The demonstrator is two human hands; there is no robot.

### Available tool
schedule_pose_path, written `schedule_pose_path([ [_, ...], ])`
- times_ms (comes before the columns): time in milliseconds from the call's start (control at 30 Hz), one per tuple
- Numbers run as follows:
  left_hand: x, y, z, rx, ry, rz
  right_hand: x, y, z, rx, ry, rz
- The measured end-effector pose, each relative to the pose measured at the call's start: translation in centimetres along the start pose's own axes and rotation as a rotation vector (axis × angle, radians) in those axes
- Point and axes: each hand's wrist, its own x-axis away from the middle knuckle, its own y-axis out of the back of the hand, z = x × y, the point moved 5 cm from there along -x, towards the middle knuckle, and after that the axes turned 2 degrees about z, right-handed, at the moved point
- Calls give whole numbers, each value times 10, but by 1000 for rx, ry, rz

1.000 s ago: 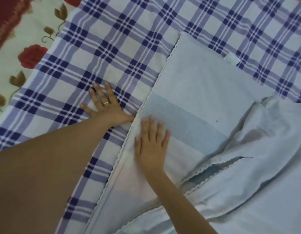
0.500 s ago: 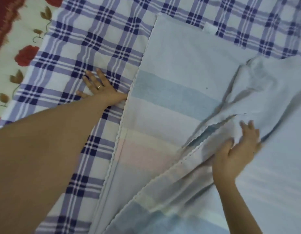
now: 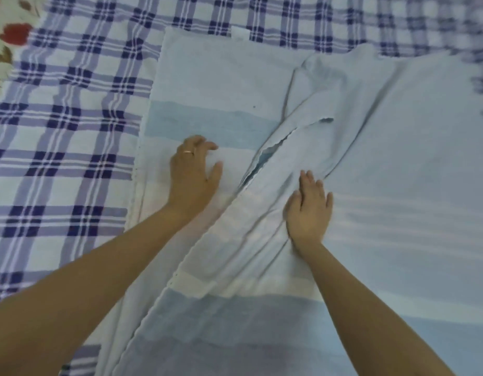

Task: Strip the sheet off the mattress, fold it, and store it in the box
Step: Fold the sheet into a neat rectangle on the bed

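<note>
The pale blue sheet (image 3: 221, 77) lies partly folded on top of the checked cover (image 3: 72, 131). No box is in sight. The left hand (image 3: 192, 172) rests on the flat layer with its fingers curled loosely, holding nothing. The right hand (image 3: 309, 210) lies flat, fingers open, on the bunched-up fold (image 3: 302, 137). I think the job now is smoothing. It would go best to press down with the left and push the wrinkles away with the right, until the edges line up.
</note>
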Motion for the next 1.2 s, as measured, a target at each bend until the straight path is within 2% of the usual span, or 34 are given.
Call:
schedule_pose_path([
  [67,5,-42,-33,63,-13,217,0,28,-21,-224,30,-115],
  [100,4,-60,-47,49,-5,280,-3,44,-37,-226,13,-226],
  [167,-3,-85,-68,78,26,306,-10,66,-69,-78,-97,-440],
  [233,-15,-106,-87,145,39,289,-20,71,-96,83,-235,-515],
  [367,-44,-132,-111,150,51,252,-36,57,-112,260,-282,-464],
  [467,-76,-123,-111,233,103,97,-45,56,-114,295,-257,-401],
  [567,-102,-88,-89,130,139,-68,-47,55,-117,311,-240,-388],
  [667,-122,-54,-59,-69,235,-135,-50,54,-114,318,-222,-350],
  [800,-132,-37,-37,-223,402,-138,-52,55,-113,314,-229,-288],
  [933,-127,-56,-36,-59,510,-42,-52,55,-111,321,-231,-298],
  [1067,-129,-71,-45,-49,351,112,-53,56,-109,320,-219,-335],
  [1200,-147,-61,-48,-52,182,25,-52,58,-110,331,-211,-354],
])
